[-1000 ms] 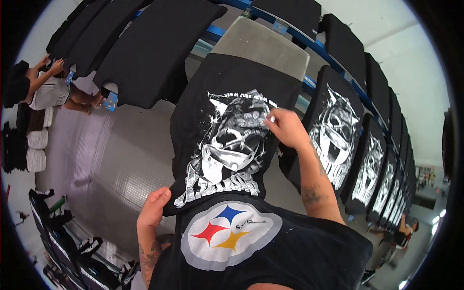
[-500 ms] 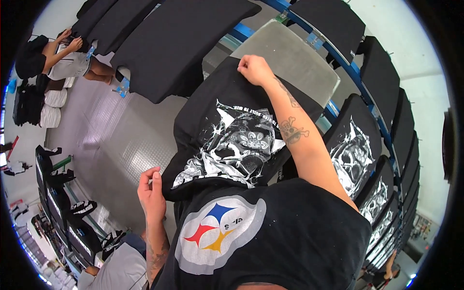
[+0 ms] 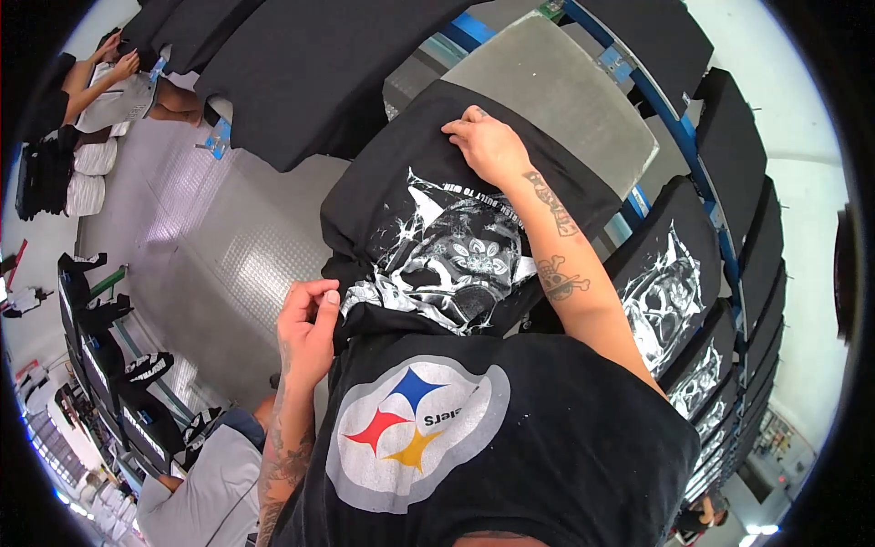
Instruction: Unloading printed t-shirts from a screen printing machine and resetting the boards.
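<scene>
A black T-shirt point(image 3: 392, 182) with a large white graphic is drawn over a grey flat board point(image 3: 565, 91); the board's far end stays bare. The fabric bunches in folds at the near left. At those folds my left hand point(image 3: 308, 328) is closed, thumb and fingers pinching the shirt's edge. My right hand point(image 3: 494, 150) lies on the upper part of the shirt, above the print, with its fingers loosely stretched toward the left. Part of the graphic is covered by my right forearm.
Black-covered boards point(image 3: 319, 64) stand at the upper left. More boards line the right along a blue frame point(image 3: 679, 128), several with printed shirts point(image 3: 670, 292). Another person point(image 3: 109, 82) works at the far left; a grey-shirted person point(image 3: 205, 488) is at lower left.
My left hand has moved up and right from beside the shirt and closed on its edge. My right hand has come back from the shirt's far edge, its fingers loosening.
</scene>
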`<action>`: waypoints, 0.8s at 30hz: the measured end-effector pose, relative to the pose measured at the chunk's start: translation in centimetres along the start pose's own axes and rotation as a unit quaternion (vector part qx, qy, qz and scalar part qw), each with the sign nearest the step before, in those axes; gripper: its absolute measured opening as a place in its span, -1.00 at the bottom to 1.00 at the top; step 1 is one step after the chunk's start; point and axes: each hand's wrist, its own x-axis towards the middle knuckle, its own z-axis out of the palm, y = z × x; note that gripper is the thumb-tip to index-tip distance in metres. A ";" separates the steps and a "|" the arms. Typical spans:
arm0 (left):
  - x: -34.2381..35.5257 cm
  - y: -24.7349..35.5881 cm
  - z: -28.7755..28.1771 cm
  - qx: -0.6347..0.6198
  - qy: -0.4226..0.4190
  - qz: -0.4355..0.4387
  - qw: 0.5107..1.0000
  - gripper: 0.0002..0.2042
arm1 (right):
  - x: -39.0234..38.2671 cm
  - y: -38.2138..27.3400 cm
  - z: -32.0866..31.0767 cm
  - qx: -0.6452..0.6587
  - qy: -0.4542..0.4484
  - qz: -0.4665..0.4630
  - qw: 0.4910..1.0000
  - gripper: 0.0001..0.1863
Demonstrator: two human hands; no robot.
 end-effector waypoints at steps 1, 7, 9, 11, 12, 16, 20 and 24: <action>-0.1 -0.2 -0.1 0.011 0.001 -0.016 1.000 -0.88 | -0.1 -0.1 -0.2 -0.016 -0.007 -0.008 1.000 -0.79; -0.4 -1.2 -0.5 -0.029 0.008 -0.040 0.999 -0.88 | -0.1 -0.3 -0.9 -0.043 -0.041 -0.015 0.998 -0.80; -0.5 -1.5 -0.5 -0.029 0.012 -0.018 0.999 -0.88 | 0.0 -0.5 -0.9 -0.034 -0.030 -0.020 0.999 -0.82; -0.6 -1.8 -0.6 -0.024 0.013 -0.013 1.000 -0.87 | 0.1 -0.6 -0.9 -0.038 -0.025 -0.019 0.999 -0.83; -0.7 -1.9 -0.7 -0.029 0.014 -0.011 0.999 -0.87 | 0.1 -0.7 -0.9 -0.040 -0.027 -0.022 0.999 -0.83; -1.1 -2.4 -1.0 -0.047 0.014 -0.040 0.998 -0.86 | 0.2 -0.8 -1.0 -0.060 -0.064 -0.021 0.996 -0.80; -1.5 -2.9 -1.1 -0.060 0.022 -0.021 0.998 -0.85 | 0.1 -1.2 -1.0 -0.039 -0.028 -0.011 0.999 -0.83; -1.8 -3.2 -1.1 -0.081 0.017 -0.028 0.996 -0.85 | 0.1 -1.4 -1.1 -0.051 -0.042 -0.015 0.998 -0.83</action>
